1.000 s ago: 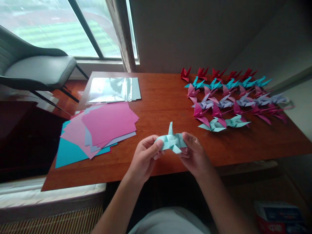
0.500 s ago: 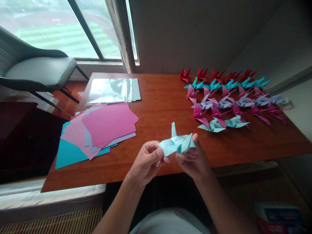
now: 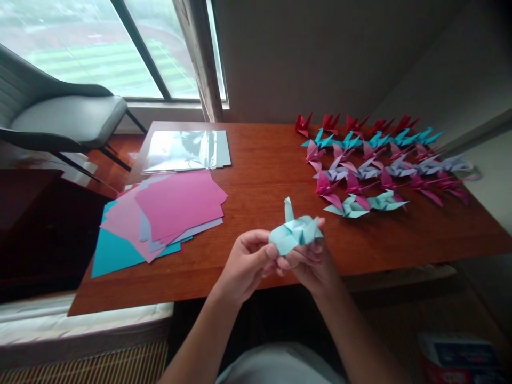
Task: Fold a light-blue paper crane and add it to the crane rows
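A pale mint paper crane (image 3: 295, 234) is held between my two hands above the front edge of the table, its narrow neck pointing up. My left hand (image 3: 251, 260) pinches the wing on the left, thumb on top and fingers beneath. My right hand (image 3: 314, 262) grips the other side from below, a fingertip showing behind the right wing. Part of the right fingers is hidden under the paper. Beyond and to the right, two finished mint cranes (image 3: 354, 205) lie in the nearest row on the table.
Rows of red cranes (image 3: 330, 124), blue cranes (image 3: 348, 141), lilac cranes (image 3: 368, 168) and magenta cranes (image 3: 327, 188) fill the table's right side. At left lie fanned coloured sheets (image 3: 180, 205) and a shiny plastic packet (image 3: 180, 150). A chair (image 3: 68, 117) stands by the window.
My left hand has moved slightly right, closer to my right hand. The crane has shifted right with it, and its left wing looks broader and more rounded.
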The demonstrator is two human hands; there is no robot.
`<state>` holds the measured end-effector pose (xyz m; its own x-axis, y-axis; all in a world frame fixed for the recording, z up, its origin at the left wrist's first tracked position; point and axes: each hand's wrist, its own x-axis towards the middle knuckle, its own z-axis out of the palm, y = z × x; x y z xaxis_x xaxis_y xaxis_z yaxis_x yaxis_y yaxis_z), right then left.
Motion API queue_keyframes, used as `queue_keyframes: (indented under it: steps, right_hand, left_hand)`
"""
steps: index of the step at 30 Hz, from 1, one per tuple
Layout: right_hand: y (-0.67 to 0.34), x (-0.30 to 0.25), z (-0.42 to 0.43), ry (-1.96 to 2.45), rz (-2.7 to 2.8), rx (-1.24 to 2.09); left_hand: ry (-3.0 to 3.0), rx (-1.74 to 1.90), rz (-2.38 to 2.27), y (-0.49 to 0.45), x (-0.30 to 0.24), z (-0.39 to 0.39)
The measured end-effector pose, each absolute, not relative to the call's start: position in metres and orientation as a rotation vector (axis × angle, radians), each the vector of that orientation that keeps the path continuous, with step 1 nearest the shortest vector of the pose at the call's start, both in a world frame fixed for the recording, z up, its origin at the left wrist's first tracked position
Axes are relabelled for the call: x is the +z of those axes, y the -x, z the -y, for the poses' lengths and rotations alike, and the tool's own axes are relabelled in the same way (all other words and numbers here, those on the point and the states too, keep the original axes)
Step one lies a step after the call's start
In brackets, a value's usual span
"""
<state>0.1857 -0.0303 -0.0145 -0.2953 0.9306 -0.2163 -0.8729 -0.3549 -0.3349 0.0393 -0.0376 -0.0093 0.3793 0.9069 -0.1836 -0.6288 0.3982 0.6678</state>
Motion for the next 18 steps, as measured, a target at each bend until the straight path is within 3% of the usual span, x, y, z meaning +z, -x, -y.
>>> queue_keyframes:
  steps: [6,18]
  right_hand:
    - [-0.205,-0.015,0.023,0.782,0.324,1.712]
    - [-0.199,-0.026,0.023,0.791,0.4,1.637]
  left_hand:
    - [-0.712,0.978,-0.745,-0.021,-0.002,0.03]
    - [-0.685,1.0,-0.684,-0.028,-0.004,0.034]
